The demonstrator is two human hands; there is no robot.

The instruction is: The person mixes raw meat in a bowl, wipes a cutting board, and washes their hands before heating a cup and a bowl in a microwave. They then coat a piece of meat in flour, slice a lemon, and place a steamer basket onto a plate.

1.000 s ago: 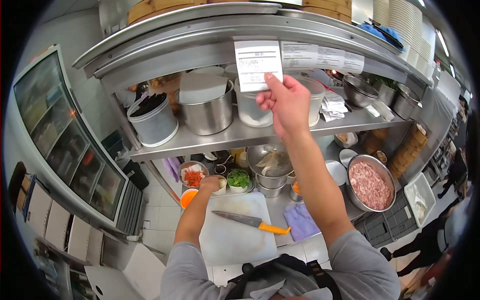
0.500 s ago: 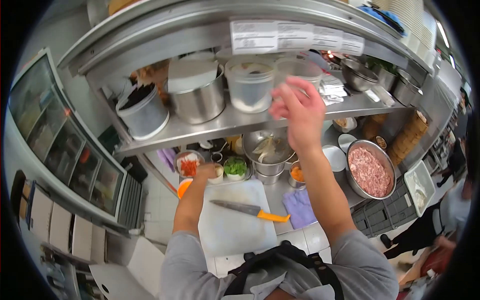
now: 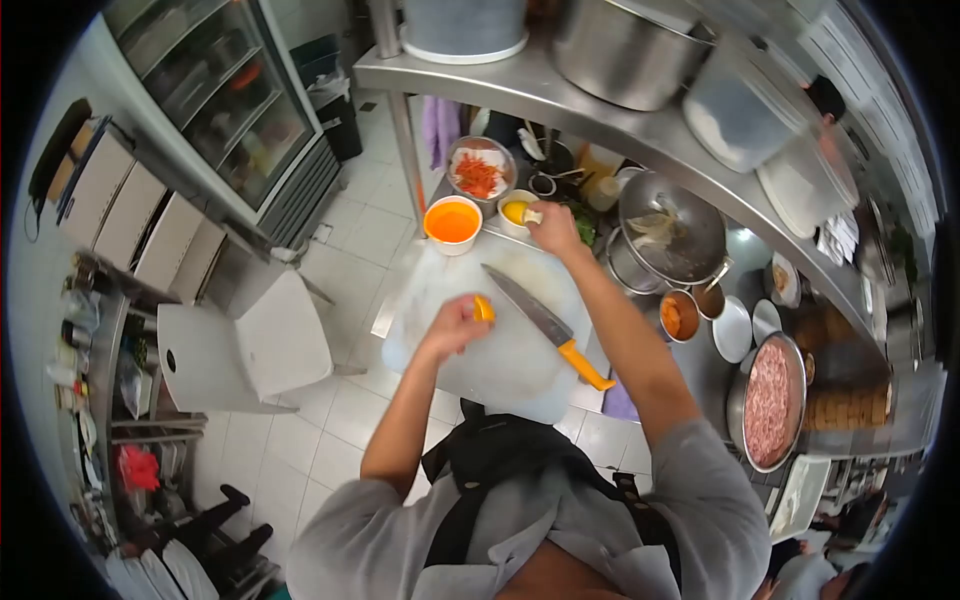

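My left hand point(image 3: 452, 328) is closed over the white cutting board point(image 3: 440, 270), a small orange-yellow piece point(image 3: 484, 309) showing at its fingertips. At the board's far edge, my right hand point(image 3: 558, 230) pinches a small pale piece point(image 3: 534, 215) at the rim of a white cup point(image 3: 512, 229) with something yellow inside. Left of that cup is a white tub point(image 3: 455, 247) of orange liquid. Behind it, a metal bowl point(image 3: 511, 160) holds shredded orange and white food. A knife point(image 3: 530, 305) with a yellow handle lies across the board between my hands.
Right of my right arm are a metal bowl of raw meat point(image 3: 772, 405), a cup of orange pieces point(image 3: 680, 315) and a large steel bowl point(image 3: 690, 200). A steel shelf point(image 3: 600, 125) with containers overhangs the counter. A white chair point(image 3: 285, 335) stands at left.
The view has swung left and down. My right hand has come down from near the shelf to the white cup. My left hand has moved from the containers back over the board.
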